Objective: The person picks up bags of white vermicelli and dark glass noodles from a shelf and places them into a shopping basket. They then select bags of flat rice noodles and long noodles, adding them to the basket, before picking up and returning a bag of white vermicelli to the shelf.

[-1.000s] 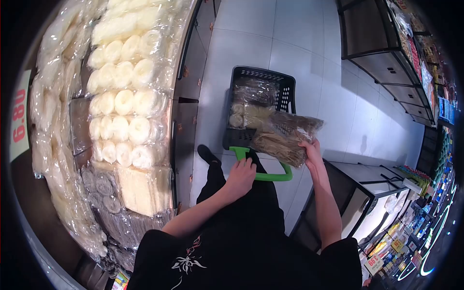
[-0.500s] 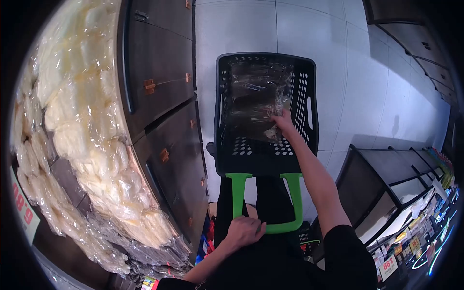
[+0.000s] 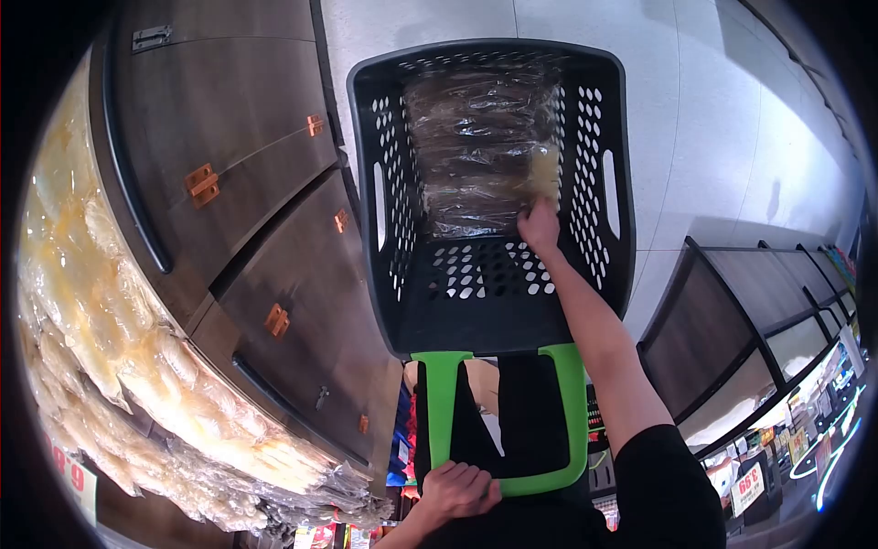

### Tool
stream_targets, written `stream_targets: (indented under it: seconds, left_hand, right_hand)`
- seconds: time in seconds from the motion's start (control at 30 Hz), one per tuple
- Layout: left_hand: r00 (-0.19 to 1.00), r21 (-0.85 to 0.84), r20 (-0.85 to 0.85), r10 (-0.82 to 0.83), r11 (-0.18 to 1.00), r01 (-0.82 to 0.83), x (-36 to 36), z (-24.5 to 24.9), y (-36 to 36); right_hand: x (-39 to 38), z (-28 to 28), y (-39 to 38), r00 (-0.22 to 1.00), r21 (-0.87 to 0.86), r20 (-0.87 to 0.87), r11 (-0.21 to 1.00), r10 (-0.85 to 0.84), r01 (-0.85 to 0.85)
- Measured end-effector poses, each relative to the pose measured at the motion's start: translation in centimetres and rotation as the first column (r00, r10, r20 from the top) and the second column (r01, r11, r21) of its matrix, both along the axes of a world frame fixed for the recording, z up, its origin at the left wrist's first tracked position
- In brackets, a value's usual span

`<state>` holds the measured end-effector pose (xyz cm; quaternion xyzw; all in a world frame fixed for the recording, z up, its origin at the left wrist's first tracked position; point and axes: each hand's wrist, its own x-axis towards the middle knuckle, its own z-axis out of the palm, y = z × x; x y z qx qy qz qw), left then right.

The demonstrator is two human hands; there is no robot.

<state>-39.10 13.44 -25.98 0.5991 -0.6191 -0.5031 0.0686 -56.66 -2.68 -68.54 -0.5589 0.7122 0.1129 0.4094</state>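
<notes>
My left hand [image 3: 460,489] is closed around the lower left corner of the green handle [image 3: 572,416] of a black shopping basket [image 3: 430,320]. My right hand [image 3: 541,226] reaches down inside the basket, its fingers closed at the near right end of a clear plastic-wrapped package [image 3: 476,220]. Several such packages, brownish and shiny, lie in a stack of rows along the basket floor. A pale yellowish patch shows under the film just beyond my right fingertips, which are partly hidden.
On the left, a dark wooden cabinet [image 3: 256,183] with orange hinges carries bagged pale goods [image 3: 146,339] on top. To the right stands a dark shelf unit [image 3: 722,329] with price tags [image 3: 747,487]. Light floor tiles [image 3: 677,119] surround the basket.
The basket appears larger and nearer, and the cabinet has shifted in view. The packages now lie flatter in rows, with my right hand still at their near right end. My left hand keeps the handle.
</notes>
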Motion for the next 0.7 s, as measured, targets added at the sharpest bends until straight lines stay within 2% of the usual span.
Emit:
stream_targets:
  seconds: [0.03, 0.07, 0.1, 0.2, 0.27, 0.3, 0.37, 0.4, 0.47, 0.5, 0.57, 0.7]
  left_hand:
    - [1.000, 0.013, 0.003, 0.003, 1.000, -0.003, 0.0, 0.1, 0.1]
    - [1.000, 0.010, -0.002, 0.003, 1.000, -0.003, 0.0, 0.1, 0.1]
    - [1.000, 0.032, -0.010, 0.007, 0.999, -0.007, 0.0, 0.1, 0.2]
    - [1.000, 0.071, -0.016, 0.009, 0.997, -0.008, 0.2, 0.2, 0.0]
    - [1.000, 0.099, -0.010, 0.007, 0.995, -0.006, 0.4, 0.6, 0.0]
    - [1.000, 0.106, -0.022, 0.002, 0.994, 0.000, 0.5, 0.5, 0.0]
    - [1.000, 0.106, -0.026, 0.000, 0.994, 0.003, 0.3, 0.2, 0.0]
    - [0.999, 0.100, -0.034, 0.014, 0.995, -0.010, 0.3, 0.2, 0.1]
    - [0.999, 0.086, -0.035, 0.019, 0.996, -0.016, 0.4, 0.2, 0.2]
    - [0.999, 0.085, -0.029, 0.019, 0.996, -0.016, 0.3, 0.2, 0.3]
    - [1.000, 0.073, -0.017, 0.016, 0.997, -0.015, 0.2, 0.1, 0.2]
    - [0.999, 0.052, -0.006, 0.034, 0.998, -0.033, 0.0, 0.2, 0.2]
  right_hand:
    - [-0.1, 0.4, 0.3, 0.998, 0.136, 0.017, 0.989, 0.053, -0.054]
    - [-0.5, 1.0, 0.4, 0.991, 0.147, 0.057, 0.981, 0.119, -0.126]
    - [-0.6, 1.2, 0.0, 0.992, 0.143, 0.053, 0.982, 0.118, -0.125]
    - [-0.8, 1.5, -1.3, 0.999, 0.086, 0.015, 0.995, 0.044, -0.045]
    - [-1.2, 0.8, -1.6, 0.982, -0.024, 0.148, 0.992, -0.117, 0.122]
    - [-1.5, -0.3, -1.7, 0.982, -0.025, 0.144, 0.992, -0.121, 0.126]
    - [-1.6, -3.2, -1.7, 0.909, 0.226, 0.221, 0.925, -0.354, 0.306]
    - [-1.4, -3.8, -1.6, 0.905, 0.227, 0.225, 0.923, -0.360, 0.311]
    - [-0.9, -4.9, -1.8, 0.800, 0.311, 0.291, 0.843, -0.525, 0.440]
    - [-0.6, -4.2, -2.3, 0.795, 0.309, 0.300, 0.842, -0.528, 0.442]
    - [0.3, -1.7, -3.4, 0.881, 0.253, 0.331, 0.931, -0.339, 0.263]
    - [1.4, -1.1, -2.6, 0.916, 0.100, 0.320, 0.970, -0.244, 0.224]
